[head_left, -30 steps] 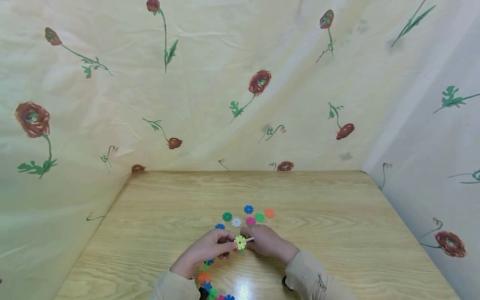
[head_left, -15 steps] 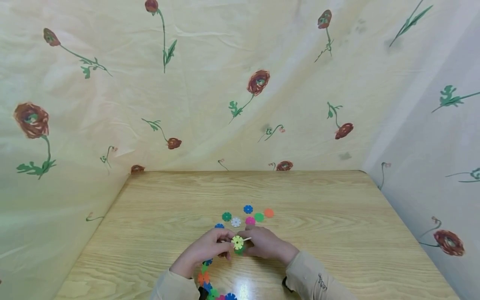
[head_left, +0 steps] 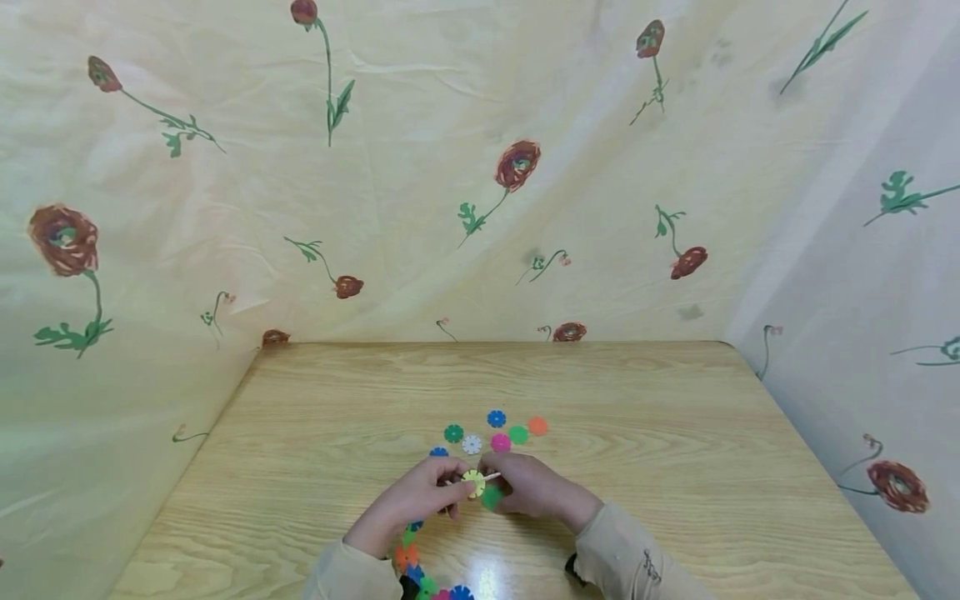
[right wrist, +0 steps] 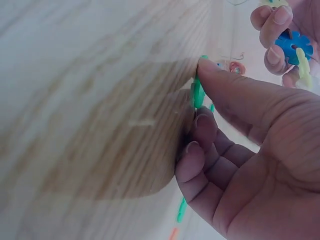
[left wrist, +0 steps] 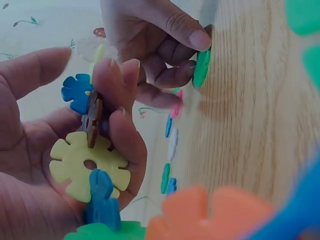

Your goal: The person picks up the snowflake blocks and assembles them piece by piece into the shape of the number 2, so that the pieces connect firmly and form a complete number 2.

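Note:
My left hand (head_left: pixel 423 492) holds one end of a chain of slotted plastic snowflake discs. In the left wrist view a blue disc (left wrist: pixel 76 93), a brown disc (left wrist: pixel 91 120) and a pale yellow disc (left wrist: pixel 89 166) lie linked along its curled fingers. A whitish disc (left wrist: pixel 95 48) sits at the chain's far end, partly blurred. Just to the right, my right hand (head_left: pixel 531 485) pinches a loose green snowflake disc (right wrist: pixel 198 92) between thumb and fingertips, low at the tabletop. That green disc is apart from the chain.
Beyond the hands, several loose discs lie flat on the wooden table (head_left: pixel 637 417), among them blue (head_left: pixel 497 418), white (head_left: pixel 472 444), pink (head_left: pixel 501 442) and orange (head_left: pixel 537 427). The chain's tail (head_left: pixel 407 557) curves along the left forearm toward the front. Flowered cloth (head_left: pixel 420 208) surrounds the table.
The green disc beneath the chain's end has shifted slightly right and shows more, now pinched by my right hand. The chain's yellow end disc has moved a little left with my left hand's fingers.

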`<control>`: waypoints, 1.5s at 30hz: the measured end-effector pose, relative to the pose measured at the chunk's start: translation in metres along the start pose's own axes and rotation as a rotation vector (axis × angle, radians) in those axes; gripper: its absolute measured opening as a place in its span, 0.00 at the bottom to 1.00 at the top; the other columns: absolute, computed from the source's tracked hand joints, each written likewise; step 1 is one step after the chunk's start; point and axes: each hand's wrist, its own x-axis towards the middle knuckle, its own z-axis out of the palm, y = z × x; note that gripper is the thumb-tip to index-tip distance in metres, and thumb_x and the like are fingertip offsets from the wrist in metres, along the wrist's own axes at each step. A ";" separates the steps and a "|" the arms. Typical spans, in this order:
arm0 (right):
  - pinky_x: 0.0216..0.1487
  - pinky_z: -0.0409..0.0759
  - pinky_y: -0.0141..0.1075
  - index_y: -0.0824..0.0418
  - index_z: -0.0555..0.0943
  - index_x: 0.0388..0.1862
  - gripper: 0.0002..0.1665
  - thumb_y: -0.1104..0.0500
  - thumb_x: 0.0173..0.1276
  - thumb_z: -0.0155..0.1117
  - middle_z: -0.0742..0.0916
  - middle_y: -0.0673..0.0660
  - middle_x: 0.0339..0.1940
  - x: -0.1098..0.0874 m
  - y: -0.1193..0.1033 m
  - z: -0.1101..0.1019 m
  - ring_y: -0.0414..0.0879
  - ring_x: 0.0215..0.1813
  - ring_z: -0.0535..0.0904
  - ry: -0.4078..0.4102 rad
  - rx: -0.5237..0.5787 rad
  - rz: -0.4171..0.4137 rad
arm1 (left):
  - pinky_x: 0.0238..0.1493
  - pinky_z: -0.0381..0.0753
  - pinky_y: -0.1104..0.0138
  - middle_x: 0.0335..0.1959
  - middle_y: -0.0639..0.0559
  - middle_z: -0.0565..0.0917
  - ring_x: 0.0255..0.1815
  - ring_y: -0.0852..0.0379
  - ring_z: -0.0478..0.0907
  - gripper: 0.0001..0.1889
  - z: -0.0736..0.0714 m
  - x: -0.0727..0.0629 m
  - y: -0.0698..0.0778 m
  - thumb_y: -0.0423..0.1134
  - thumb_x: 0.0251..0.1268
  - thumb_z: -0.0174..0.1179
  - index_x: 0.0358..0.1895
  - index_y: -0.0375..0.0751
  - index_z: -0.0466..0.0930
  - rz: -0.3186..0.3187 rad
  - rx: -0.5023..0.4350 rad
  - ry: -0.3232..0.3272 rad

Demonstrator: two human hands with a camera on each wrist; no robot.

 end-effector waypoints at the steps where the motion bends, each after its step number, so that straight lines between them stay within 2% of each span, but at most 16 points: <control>1: 0.41 0.76 0.33 0.57 0.79 0.44 0.20 0.66 0.54 0.76 0.81 0.47 0.36 0.000 0.000 0.000 0.37 0.38 0.75 0.001 -0.011 -0.005 | 0.29 0.73 0.67 0.31 0.45 0.78 0.25 0.55 0.77 0.12 0.000 0.000 0.000 0.43 0.72 0.57 0.45 0.37 0.80 0.005 0.010 0.005; 3: 0.41 0.76 0.33 0.57 0.80 0.44 0.20 0.65 0.53 0.77 0.81 0.46 0.36 -0.002 -0.001 -0.001 0.37 0.38 0.74 0.005 -0.048 -0.010 | 0.28 0.73 0.67 0.29 0.46 0.78 0.23 0.56 0.76 0.14 0.001 0.001 0.000 0.45 0.72 0.57 0.45 0.36 0.81 0.020 0.030 0.017; 5: 0.39 0.75 0.34 0.57 0.80 0.40 0.17 0.64 0.53 0.77 0.79 0.46 0.33 -0.003 -0.002 0.000 0.38 0.36 0.72 0.005 -0.071 -0.002 | 0.26 0.73 0.68 0.27 0.46 0.77 0.22 0.56 0.76 0.14 0.003 0.001 0.001 0.45 0.72 0.57 0.45 0.36 0.81 0.036 0.047 0.031; 10: 0.33 0.70 0.31 0.55 0.74 0.30 0.15 0.63 0.57 0.74 0.74 0.45 0.28 -0.009 0.000 0.002 0.38 0.31 0.67 0.043 -0.043 0.035 | 0.23 0.73 0.70 0.26 0.47 0.78 0.19 0.58 0.74 0.13 0.006 0.002 0.001 0.43 0.72 0.57 0.42 0.35 0.82 0.059 0.063 0.063; 14: 0.29 0.69 0.31 0.54 0.75 0.25 0.13 0.62 0.59 0.72 0.74 0.44 0.23 -0.014 0.006 0.005 0.36 0.26 0.67 0.103 0.046 0.054 | 0.23 0.73 0.71 0.26 0.50 0.78 0.19 0.59 0.73 0.13 0.007 0.003 0.000 0.42 0.72 0.57 0.42 0.32 0.82 0.067 0.056 0.077; 17: 0.26 0.72 0.31 0.54 0.76 0.25 0.11 0.61 0.62 0.71 0.77 0.43 0.19 -0.019 0.010 0.004 0.36 0.23 0.70 0.121 0.195 0.076 | 0.23 0.73 0.71 0.25 0.51 0.78 0.19 0.59 0.72 0.14 0.008 0.003 -0.001 0.42 0.72 0.58 0.42 0.31 0.82 0.068 0.046 0.083; 21: 0.24 0.78 0.33 0.57 0.79 0.29 0.07 0.61 0.68 0.65 0.80 0.48 0.19 -0.026 0.009 0.000 0.40 0.21 0.76 0.142 0.371 0.067 | 0.23 0.74 0.71 0.25 0.50 0.77 0.18 0.60 0.72 0.14 0.009 0.003 -0.001 0.42 0.71 0.58 0.40 0.32 0.82 0.061 0.038 0.092; 24: 0.25 0.79 0.34 0.61 0.81 0.38 0.04 0.62 0.71 0.61 0.80 0.51 0.21 -0.032 0.007 -0.005 0.43 0.22 0.78 0.174 0.436 0.052 | 0.23 0.74 0.70 0.25 0.50 0.77 0.18 0.59 0.72 0.13 0.009 0.003 -0.001 0.43 0.71 0.58 0.38 0.34 0.82 0.059 0.045 0.100; 27: 0.25 0.79 0.36 0.65 0.77 0.47 0.09 0.62 0.72 0.60 0.81 0.55 0.21 -0.037 0.004 -0.009 0.46 0.21 0.78 0.199 0.504 0.051 | 0.23 0.74 0.70 0.24 0.50 0.78 0.18 0.59 0.72 0.14 0.010 0.003 0.000 0.43 0.71 0.59 0.36 0.34 0.82 0.062 0.057 0.107; 30: 0.25 0.81 0.39 0.65 0.74 0.52 0.13 0.64 0.71 0.61 0.81 0.58 0.22 -0.041 0.000 -0.013 0.49 0.21 0.79 0.227 0.557 0.059 | 0.23 0.74 0.70 0.24 0.49 0.78 0.18 0.59 0.72 0.15 0.011 0.003 -0.001 0.43 0.71 0.59 0.34 0.32 0.81 0.065 0.064 0.111; 35: 0.28 0.82 0.44 0.65 0.77 0.54 0.14 0.69 0.71 0.58 0.81 0.64 0.25 -0.045 -0.003 -0.016 0.54 0.23 0.79 0.266 0.558 0.062 | 0.23 0.73 0.69 0.23 0.46 0.77 0.17 0.59 0.72 0.17 0.012 0.003 -0.001 0.43 0.70 0.59 0.33 0.29 0.81 0.066 0.068 0.114; 38: 0.28 0.82 0.44 0.65 0.78 0.57 0.16 0.68 0.72 0.56 0.81 0.64 0.26 -0.047 -0.004 -0.018 0.54 0.25 0.79 0.271 0.553 0.056 | 0.23 0.73 0.69 0.23 0.46 0.78 0.17 0.58 0.72 0.17 0.012 0.003 0.000 0.43 0.70 0.59 0.33 0.29 0.81 0.065 0.070 0.114; 45: 0.27 0.81 0.41 0.65 0.79 0.58 0.17 0.62 0.74 0.57 0.82 0.63 0.26 -0.050 -0.004 -0.020 0.47 0.24 0.78 0.263 0.557 0.022 | 0.23 0.71 0.69 0.20 0.49 0.75 0.17 0.57 0.72 0.17 0.014 0.003 0.003 0.44 0.70 0.60 0.29 0.31 0.79 0.064 0.088 0.104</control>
